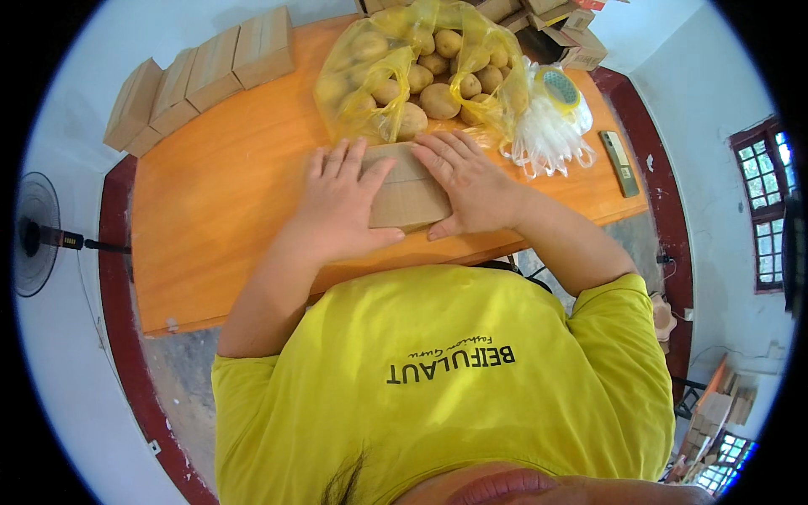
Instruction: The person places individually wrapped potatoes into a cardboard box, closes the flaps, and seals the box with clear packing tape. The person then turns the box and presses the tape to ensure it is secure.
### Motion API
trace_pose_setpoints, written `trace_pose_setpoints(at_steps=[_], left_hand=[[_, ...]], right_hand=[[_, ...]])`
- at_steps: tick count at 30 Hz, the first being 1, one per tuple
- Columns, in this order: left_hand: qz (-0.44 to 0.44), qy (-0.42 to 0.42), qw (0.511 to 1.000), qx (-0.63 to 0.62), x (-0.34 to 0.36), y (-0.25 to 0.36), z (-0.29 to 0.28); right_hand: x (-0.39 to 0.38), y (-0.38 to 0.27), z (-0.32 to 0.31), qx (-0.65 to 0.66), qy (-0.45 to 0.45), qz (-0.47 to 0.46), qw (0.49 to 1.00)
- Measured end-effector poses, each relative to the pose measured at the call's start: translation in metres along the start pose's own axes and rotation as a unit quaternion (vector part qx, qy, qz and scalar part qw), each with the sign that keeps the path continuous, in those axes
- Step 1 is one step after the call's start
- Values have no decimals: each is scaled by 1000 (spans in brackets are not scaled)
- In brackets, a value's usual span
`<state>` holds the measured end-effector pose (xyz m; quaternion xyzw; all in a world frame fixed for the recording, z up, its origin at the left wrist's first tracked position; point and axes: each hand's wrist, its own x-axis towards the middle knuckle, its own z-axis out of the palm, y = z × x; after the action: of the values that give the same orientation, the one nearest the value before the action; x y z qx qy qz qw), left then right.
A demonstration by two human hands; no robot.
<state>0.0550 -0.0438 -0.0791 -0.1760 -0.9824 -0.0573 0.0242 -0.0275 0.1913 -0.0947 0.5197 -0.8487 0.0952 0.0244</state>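
Observation:
A small closed cardboard box (406, 187) sits near the front edge of the orange table, between my two hands. My left hand (343, 198) rests against its left end, fingers spread and pointing away, thumb stretched along the near side. On the right end lies my right hand (475, 187), its fingers flat over the top and its thumb low on the near side. Just beyond the box, a yellow plastic bag (337, 93) lies open with many potatoes (439, 101) in it. What touches the box's end faces is partly hidden by my palms.
Several cardboard boxes (215, 67) line the table's (210, 219) far left edge. White plastic bags (547, 139) with a tape roll (559, 87) on them lie right of the potatoes, near a phone-like object (619, 163). More cartons (568, 46) are heaped behind. A fan (38, 236) stands left.

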Motion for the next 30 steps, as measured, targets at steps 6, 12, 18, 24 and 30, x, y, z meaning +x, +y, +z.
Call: trace_pose_setpoints(at_steps=[6,12,18,24,30], left_hand=[[26,43,998,-48,-6,-13,5],[23,75,997,-12,-9,-7,9],[19,81,996,-6,-10,-6,11],[22,101,994,-19,-12,-7,13],[12,98,994,-35,-11,-7,14]], right_hand=[[0,0,-3,4,-2,-4,1000],[4,3,-10,-15,-26,-19,999],[18,-15,-20,-30,-59,-17,998],[32,-18,-5,-12,-57,-19,998],[30,-19,-5,-3,-58,-5,998]])
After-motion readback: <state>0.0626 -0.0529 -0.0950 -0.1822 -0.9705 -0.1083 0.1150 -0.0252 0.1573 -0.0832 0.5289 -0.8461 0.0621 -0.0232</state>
